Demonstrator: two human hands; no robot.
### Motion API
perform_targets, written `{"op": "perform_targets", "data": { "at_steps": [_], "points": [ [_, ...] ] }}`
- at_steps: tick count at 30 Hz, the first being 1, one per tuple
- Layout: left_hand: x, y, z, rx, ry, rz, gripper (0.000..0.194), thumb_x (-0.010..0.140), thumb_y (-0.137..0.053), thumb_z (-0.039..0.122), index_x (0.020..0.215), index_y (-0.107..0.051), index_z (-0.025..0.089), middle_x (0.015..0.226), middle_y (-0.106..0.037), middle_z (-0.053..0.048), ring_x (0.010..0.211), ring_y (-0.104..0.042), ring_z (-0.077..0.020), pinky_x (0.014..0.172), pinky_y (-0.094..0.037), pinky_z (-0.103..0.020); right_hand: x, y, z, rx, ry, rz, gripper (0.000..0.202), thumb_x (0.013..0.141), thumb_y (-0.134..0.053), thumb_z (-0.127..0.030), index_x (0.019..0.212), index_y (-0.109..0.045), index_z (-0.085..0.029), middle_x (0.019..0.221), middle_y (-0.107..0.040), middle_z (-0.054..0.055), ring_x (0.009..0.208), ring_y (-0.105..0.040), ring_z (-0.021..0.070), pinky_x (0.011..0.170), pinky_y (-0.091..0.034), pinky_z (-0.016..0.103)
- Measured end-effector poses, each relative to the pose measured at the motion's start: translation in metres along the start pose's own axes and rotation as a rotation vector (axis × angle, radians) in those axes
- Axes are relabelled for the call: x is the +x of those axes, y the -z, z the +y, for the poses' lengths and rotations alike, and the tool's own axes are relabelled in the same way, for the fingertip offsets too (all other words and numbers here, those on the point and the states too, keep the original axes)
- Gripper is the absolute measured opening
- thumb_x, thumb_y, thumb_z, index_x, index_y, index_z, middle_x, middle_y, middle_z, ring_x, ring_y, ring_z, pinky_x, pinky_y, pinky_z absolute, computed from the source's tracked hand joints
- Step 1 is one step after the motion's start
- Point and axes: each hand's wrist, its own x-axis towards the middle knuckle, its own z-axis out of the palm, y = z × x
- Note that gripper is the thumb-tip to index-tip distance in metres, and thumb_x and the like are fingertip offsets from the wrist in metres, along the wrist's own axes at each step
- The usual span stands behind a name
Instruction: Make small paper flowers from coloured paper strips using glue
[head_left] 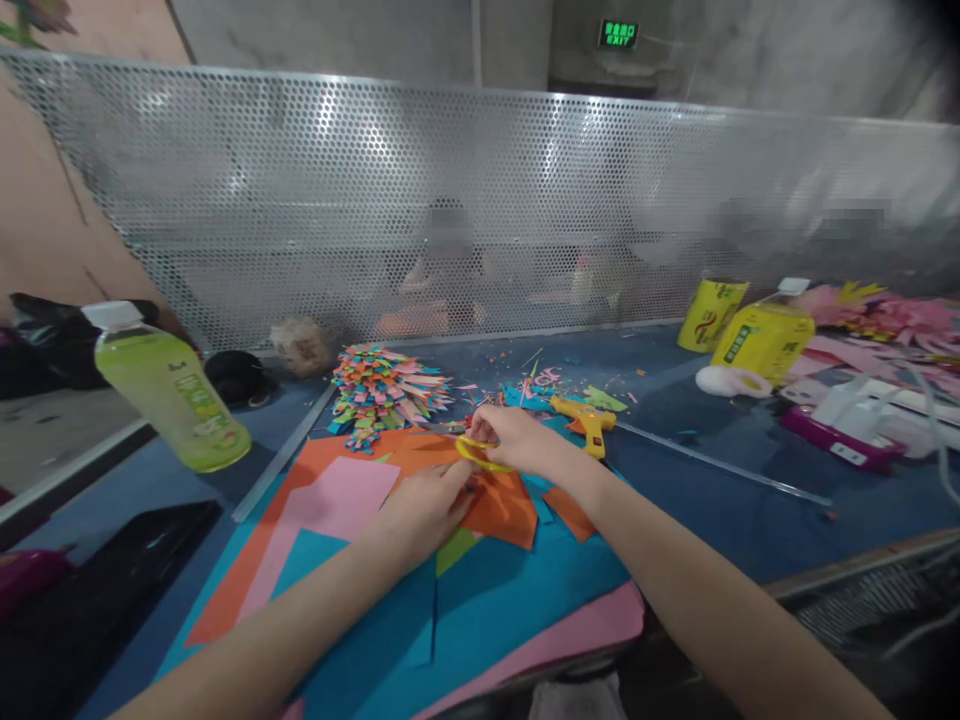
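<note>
My right hand (506, 435) is closed on yellow-handled scissors (480, 455) above the coloured paper. Close below and to its left, my left hand (431, 500) has its fingers bent together near the edge of an orange sheet (502, 510); whatever they pinch is too small to make out. The scissor blades are hidden by the hands. Pink paper (352, 495) and blue paper (525, 600) lie in overlapping sheets under my arms. Just beyond the sheets stands a bundle of many small coloured paper strips (382, 385).
A yellow glue gun (589, 420) lies right of my hands among paper scraps. A green drink bottle (169, 390) stands left, a yellow bottle (765, 335) right. Behind the table runs a perforated metal screen (517, 200). A purple power strip (840, 440) lies far right.
</note>
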Motion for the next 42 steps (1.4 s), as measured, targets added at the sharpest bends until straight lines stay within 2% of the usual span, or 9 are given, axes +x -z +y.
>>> {"op": "perform_targets", "data": {
  "at_steps": [4, 8, 13, 19, 26, 32, 36, 39, 42],
  "points": [
    [-0.002, 0.014, -0.001, -0.5, 0.144, 0.006, 0.013, 0.071, -0.057, 0.024, 0.084, -0.056, 0.021, 0.081, -0.068, -0.003, 0.077, -0.063, -0.0177, 0.069, -0.049, -0.029, -0.001, -0.002, -0.003, -0.038, 0.03, -0.004, 0.024, 0.065, -0.049, 0.003, 0.083, -0.053, -0.013, 0.079, -0.06, 0.003, 0.072, -0.053, 0.0105, 0.064, -0.039, 0.021],
    [-0.002, 0.028, -0.009, -0.967, 0.332, 0.169, 0.026, 0.065, -0.067, 0.029, 0.086, -0.056, 0.018, 0.08, -0.067, -0.002, 0.067, -0.062, -0.0127, 0.062, -0.049, -0.024, -0.006, 0.005, -0.018, -0.048, 0.119, 0.035, 0.013, 0.082, -0.044, -0.017, 0.079, -0.056, -0.014, 0.083, -0.059, 0.006, 0.082, -0.051, 0.0129, 0.076, -0.036, 0.025],
    [-0.004, 0.029, -0.022, -1.212, 0.478, 0.298, 0.029, 0.057, -0.074, 0.023, 0.081, -0.059, 0.016, 0.069, -0.066, 0.001, 0.063, -0.061, -0.0088, 0.06, -0.048, -0.018, -0.012, 0.002, -0.028, 0.141, 0.184, -0.031, 0.032, 0.084, -0.04, -0.041, 0.069, -0.053, -0.016, 0.064, -0.054, 0.0, 0.059, -0.046, 0.0092, 0.055, -0.035, 0.021],
    [-0.005, 0.025, -0.03, -1.266, 0.472, 0.243, 0.028, 0.062, -0.071, 0.026, 0.087, -0.061, 0.016, 0.082, -0.068, -0.003, 0.069, -0.063, -0.0114, 0.069, -0.05, -0.024, -0.015, -0.006, -0.03, 0.268, 0.159, -0.033, 0.016, 0.078, -0.045, -0.024, 0.066, -0.052, -0.016, 0.064, -0.054, -0.001, 0.06, -0.047, 0.0082, 0.056, -0.036, 0.019],
    [-0.008, 0.026, -0.035, -1.113, 0.418, 0.214, 0.035, 0.057, -0.074, 0.023, 0.089, -0.061, 0.016, 0.074, -0.069, -0.002, 0.066, -0.064, -0.0133, 0.062, -0.05, -0.023, -0.017, -0.01, -0.031, 0.291, 0.153, -0.06, 0.013, 0.073, -0.044, -0.019, 0.062, -0.05, -0.016, 0.06, -0.052, -0.002, 0.057, -0.046, 0.0078, 0.053, -0.035, 0.019],
    [-0.007, 0.024, -0.032, -1.035, 0.43, 0.224, 0.024, 0.057, -0.074, 0.024, 0.075, -0.064, 0.014, 0.071, -0.069, -0.002, 0.066, -0.064, -0.0116, 0.064, -0.05, -0.02, -0.015, -0.008, -0.034, 0.095, 0.105, 0.014, 0.011, 0.068, -0.045, -0.016, 0.058, -0.05, -0.016, 0.058, -0.052, -0.002, 0.056, -0.046, 0.0079, 0.054, -0.033, 0.02],
    [-0.006, 0.025, -0.033, -1.092, 0.502, 0.277, 0.028, 0.053, -0.076, 0.025, 0.075, -0.063, 0.014, 0.07, -0.069, -0.002, 0.062, -0.064, -0.0116, 0.06, -0.051, -0.02, -0.015, 0.01, -0.029, -0.283, -0.174, 0.116, 0.014, 0.072, -0.049, -0.026, 0.061, -0.053, -0.018, 0.066, -0.059, 0.003, 0.065, -0.052, 0.0131, 0.06, -0.036, 0.024],
    [-0.006, 0.026, -0.037, -1.149, 0.554, 0.337, 0.032, 0.05, -0.077, 0.025, 0.077, -0.063, 0.014, 0.069, -0.069, -0.002, 0.063, -0.064, -0.0129, 0.059, -0.052, -0.022, -0.017, 0.033, -0.011, -0.401, -0.438, 0.242, 0.029, 0.081, -0.039, -0.035, 0.073, -0.059, -0.014, 0.079, -0.061, 0.016, 0.081, -0.057, 0.0253, 0.067, -0.039, 0.037],
    [-0.005, 0.025, -0.041, -1.151, 0.556, 0.356, 0.034, 0.05, -0.077, 0.028, 0.078, -0.063, 0.014, 0.073, -0.07, -0.003, 0.069, -0.065, -0.0158, 0.058, -0.053, -0.023, -0.021, 0.054, 0.011, -0.48, -0.85, 0.25, 0.048, 0.077, -0.04, -0.052, 0.086, -0.062, -0.01, 0.088, -0.059, 0.025, 0.088, -0.057, 0.0362, 0.065, -0.039, 0.048]
  ]
}}
